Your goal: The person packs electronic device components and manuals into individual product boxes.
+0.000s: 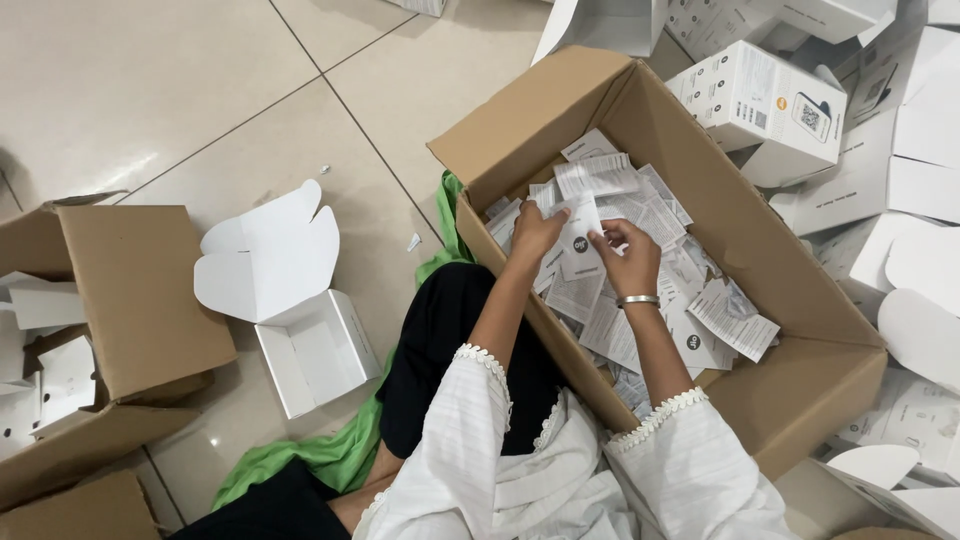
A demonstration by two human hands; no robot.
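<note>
Head view: both hands (585, 245) hold a leaflet (583, 240).

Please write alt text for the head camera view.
Both hands, left hand and right hand, hold a folded paper leaflet over a brown cardboard box full of leaflets. An open white carton lies on the tiled floor.

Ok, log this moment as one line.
left hand: on leaflet | right hand: pinching same leaflet | over cardboard box of leaflets | open white carton on floor
</note>
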